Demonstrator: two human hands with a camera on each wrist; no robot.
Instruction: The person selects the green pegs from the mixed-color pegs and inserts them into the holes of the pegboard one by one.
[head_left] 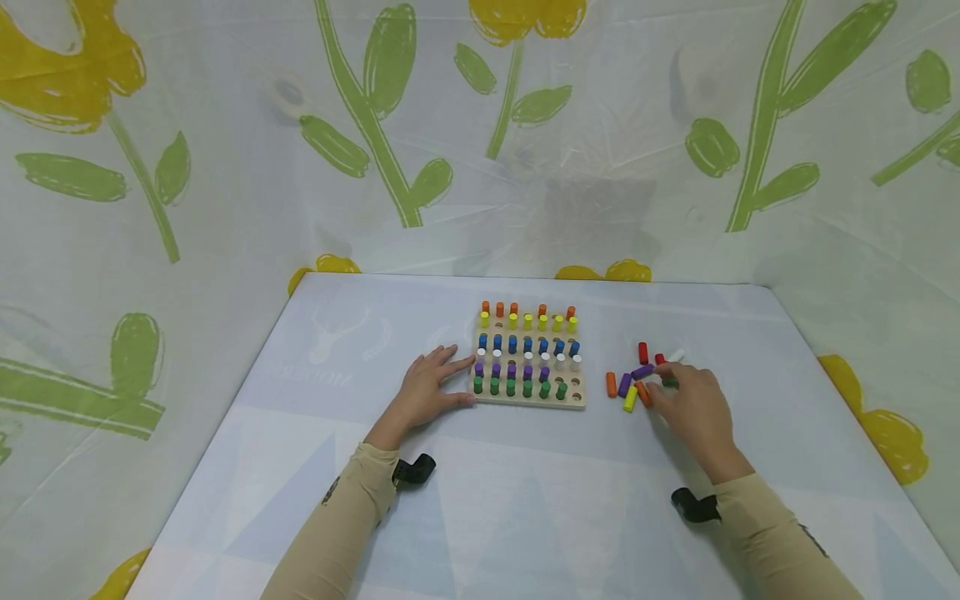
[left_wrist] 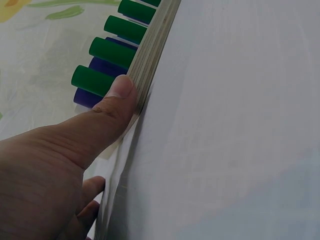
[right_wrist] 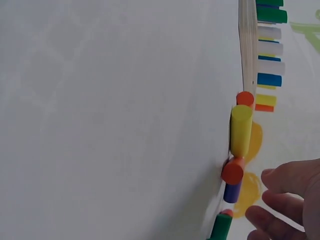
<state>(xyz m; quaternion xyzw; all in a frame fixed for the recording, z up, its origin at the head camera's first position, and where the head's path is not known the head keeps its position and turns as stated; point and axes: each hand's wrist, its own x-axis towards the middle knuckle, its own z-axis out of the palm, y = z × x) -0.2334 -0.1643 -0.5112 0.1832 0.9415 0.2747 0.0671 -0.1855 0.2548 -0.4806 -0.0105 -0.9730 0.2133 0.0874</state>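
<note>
A wooden peg board lies mid-table with rows of orange, yellow, blue, white, purple and green pegs standing in it. My left hand lies flat at its left front corner. In the left wrist view the thumb presses against the board's edge, beside green pegs. My right hand hovers over loose pegs to the right of the board. Its loosely curled fingers hold nothing and sit close to a green peg. A yellow peg, an orange peg and a purple peg lie nearby.
More loose pegs lie in the pile: an orange one, a red one, a purple one and a white one. A floral plastic sheet walls the table on three sides. A few board holes show no peg.
</note>
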